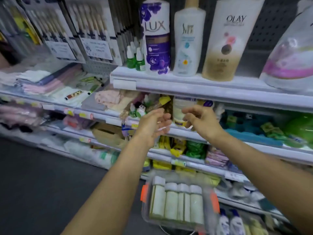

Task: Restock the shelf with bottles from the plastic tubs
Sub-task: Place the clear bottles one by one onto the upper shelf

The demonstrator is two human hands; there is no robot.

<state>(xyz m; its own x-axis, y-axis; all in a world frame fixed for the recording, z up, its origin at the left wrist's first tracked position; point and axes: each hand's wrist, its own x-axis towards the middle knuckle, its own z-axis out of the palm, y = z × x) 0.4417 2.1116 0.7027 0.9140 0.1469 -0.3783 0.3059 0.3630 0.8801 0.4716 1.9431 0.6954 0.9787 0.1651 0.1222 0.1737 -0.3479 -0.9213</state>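
Both my hands raised empty before the second shelf; stock bottles wait in the tub below.

A white bottle [178,111] stands at the front edge of the shelf [237,99], partly hidden behind my right hand [201,121], whose fingers are loosely curled and grip nothing. My left hand [152,126] hovers just beside it, palm turned inward, fingers relaxed and empty. The clear tub [179,202] with orange latches sits lower, near the bottom shelf edge, holding four white-capped bottles [176,202] side by side. Above, the Lux bottle [156,36] and Olay bottle [228,39] stand upright on the top shelf.
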